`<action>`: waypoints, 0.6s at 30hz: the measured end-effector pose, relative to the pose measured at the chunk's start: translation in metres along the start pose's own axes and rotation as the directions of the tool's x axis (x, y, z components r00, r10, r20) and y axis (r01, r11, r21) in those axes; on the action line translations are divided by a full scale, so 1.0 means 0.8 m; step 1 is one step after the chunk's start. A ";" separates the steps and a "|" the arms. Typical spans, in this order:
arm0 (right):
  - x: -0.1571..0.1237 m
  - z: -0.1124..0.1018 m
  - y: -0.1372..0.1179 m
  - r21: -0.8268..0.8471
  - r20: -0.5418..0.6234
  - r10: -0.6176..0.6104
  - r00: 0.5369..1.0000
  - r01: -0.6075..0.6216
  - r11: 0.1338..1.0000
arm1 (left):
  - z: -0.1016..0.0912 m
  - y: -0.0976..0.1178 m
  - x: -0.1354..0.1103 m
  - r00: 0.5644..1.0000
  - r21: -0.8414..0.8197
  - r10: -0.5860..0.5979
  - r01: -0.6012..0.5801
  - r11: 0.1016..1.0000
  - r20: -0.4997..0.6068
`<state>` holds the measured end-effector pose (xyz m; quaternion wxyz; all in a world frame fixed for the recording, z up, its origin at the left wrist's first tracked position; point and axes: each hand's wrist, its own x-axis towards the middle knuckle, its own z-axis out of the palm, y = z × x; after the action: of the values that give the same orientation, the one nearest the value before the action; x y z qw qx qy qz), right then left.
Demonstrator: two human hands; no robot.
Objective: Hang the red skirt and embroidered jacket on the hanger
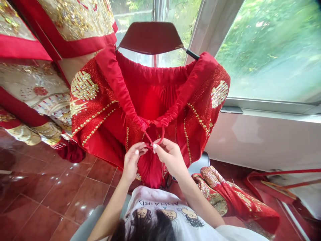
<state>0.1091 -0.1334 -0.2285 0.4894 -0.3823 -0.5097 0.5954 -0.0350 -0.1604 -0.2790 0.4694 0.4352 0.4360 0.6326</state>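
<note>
A red skirt (120,90) with gold beading and round gold emblems hangs by its gathered waistband from a dark red hanger (151,37). Out of the waistband's front come the two ends of a red drawstring (149,138), which cross just below it. My left hand (132,157) pinches the cord from the left, fingertips close to the crossing. On the other side my right hand (170,152) grips the cord between thumb and fingers. Both hands are nearly touching in front of the skirt. Whether the cord is knotted there is hidden by my fingers.
Embroidered red and gold garments (42,80) hang at the left. A folded red brocade cloth (240,201) lies at the lower right, near a red metal frame (283,174). Behind the skirt are windows (273,50) above a white wall. The floor (50,201) has red tiles.
</note>
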 end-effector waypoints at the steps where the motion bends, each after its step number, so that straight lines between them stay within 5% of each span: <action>1: 0.000 0.002 0.001 -0.017 -0.014 -0.028 1.000 0.027 0.999 | -0.001 0.013 0.004 0.997 0.072 0.069 -0.067 0.995 -0.021; 4: -0.001 0.006 0.002 0.011 -0.006 -0.037 0.999 0.037 0.999 | 0.005 0.047 0.010 0.959 0.391 0.279 -0.276 0.878 0.050; 6: -0.003 0.005 0.002 0.049 0.001 -0.036 0.999 0.036 0.998 | 0.012 0.056 0.011 0.940 0.495 0.309 -0.340 0.800 0.147; 8: -0.004 0.000 0.001 0.059 -0.031 -0.059 0.998 0.061 0.996 | 0.018 0.054 0.009 0.956 0.431 0.209 -0.280 0.858 0.204; 10: -0.003 -0.007 -0.001 0.039 -0.069 -0.083 0.994 0.086 0.996 | 0.018 0.047 0.006 0.965 0.316 0.009 -0.095 0.944 0.263; 13: -0.001 -0.013 -0.004 -0.042 -0.080 -0.126 0.989 0.123 0.992 | 0.008 0.047 0.001 0.922 0.254 -0.173 0.086 0.963 0.346; 18: 0.000 -0.004 0.003 -0.226 -0.071 -0.233 0.970 0.212 0.951 | 0.001 0.077 0.004 0.949 0.151 0.045 -0.096 0.984 0.312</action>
<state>0.1116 -0.1330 -0.2312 0.5329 -0.4018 -0.5870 0.4583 -0.0477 -0.1681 -0.2195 0.4711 0.5810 0.3923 0.5354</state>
